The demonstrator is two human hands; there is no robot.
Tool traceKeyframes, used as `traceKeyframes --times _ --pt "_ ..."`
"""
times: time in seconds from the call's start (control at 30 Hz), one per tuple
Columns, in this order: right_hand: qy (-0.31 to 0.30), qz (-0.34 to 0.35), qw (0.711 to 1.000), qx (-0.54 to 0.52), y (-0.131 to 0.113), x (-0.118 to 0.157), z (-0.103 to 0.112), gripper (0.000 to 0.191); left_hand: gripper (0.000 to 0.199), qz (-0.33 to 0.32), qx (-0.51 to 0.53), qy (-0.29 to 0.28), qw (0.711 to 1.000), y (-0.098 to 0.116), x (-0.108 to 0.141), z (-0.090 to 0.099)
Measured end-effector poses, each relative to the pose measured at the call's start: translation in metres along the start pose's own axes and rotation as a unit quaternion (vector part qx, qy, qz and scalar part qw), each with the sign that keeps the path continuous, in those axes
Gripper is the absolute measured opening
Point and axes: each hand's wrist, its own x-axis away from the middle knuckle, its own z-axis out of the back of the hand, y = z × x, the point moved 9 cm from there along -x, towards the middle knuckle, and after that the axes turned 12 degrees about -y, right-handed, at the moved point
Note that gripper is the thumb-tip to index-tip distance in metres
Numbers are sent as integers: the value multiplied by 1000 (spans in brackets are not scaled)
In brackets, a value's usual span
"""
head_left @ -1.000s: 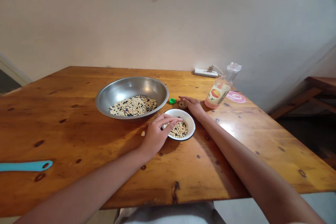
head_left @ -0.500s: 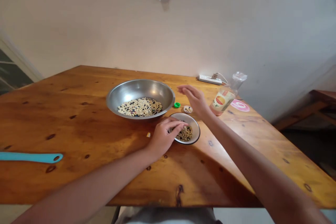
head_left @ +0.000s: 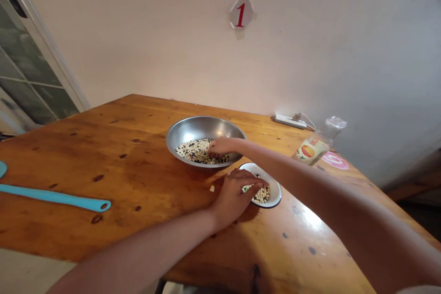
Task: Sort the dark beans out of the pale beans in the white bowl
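Observation:
A wide metal bowl [head_left: 186, 129] holds mixed pale and dark beans [head_left: 195, 149]. Inside it, my right hand [head_left: 220, 147] reaches down with its fingertips among the beans; whether it grips any is hidden. My left hand [head_left: 239, 190] is at the near left rim of a small white bowl [head_left: 274, 193] with a dark rim. Its thumb and fingers come together over the beans [head_left: 262, 194] in that bowl, and a small green spot shows by the fingers. What the left fingers hold is too small to make out.
A labelled clear bottle [head_left: 312, 147] stands to the right, beside a pink round sticker [head_left: 336, 160]. A power strip [head_left: 290, 121] lies near the wall. At left is a turquoise utensil [head_left: 58, 196]. A small scrap [head_left: 212, 189] lies near my left hand.
My right hand has moved left and down into the metal bowl. My left hand remains at the small bowl. The camera view has shifted, so the table objects appear farther right and lower.

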Motion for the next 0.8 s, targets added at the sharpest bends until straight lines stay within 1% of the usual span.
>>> traceKeyframes --times 0.1,0.23,0.3,0.4,0.53,0.63,0.73,0.8 --pt "-53 7 998 -38 -12 7 -12 27 20 -2 10 2 1000 1 0 0" --pt "-112 19 991 -75 -27 15 -24 20 20 2 16 -1 1000 -2 -1 -1" --pt "-127 17 989 -79 -30 18 -27 17 20 1 15 -3 1000 -3 -1 -1" --pt "-133 9 988 -75 -30 19 -30 19 19 -2 15 -1 1000 -4 -1 -1" --pt "-121 -6 991 -48 -27 14 -30 26 19 -2 14 4 1000 -4 -1 -1" --pt "-82 -19 996 -2 -29 8 -22 28 19 -9 13 5 1000 -3 -1 -2" --pt "-30 -27 997 60 -33 4 -10 23 19 -19 14 7 1000 -3 -2 -2" --pt "-22 -20 995 92 -39 3 -8 20 19 -21 12 9 1000 -3 -2 -2"
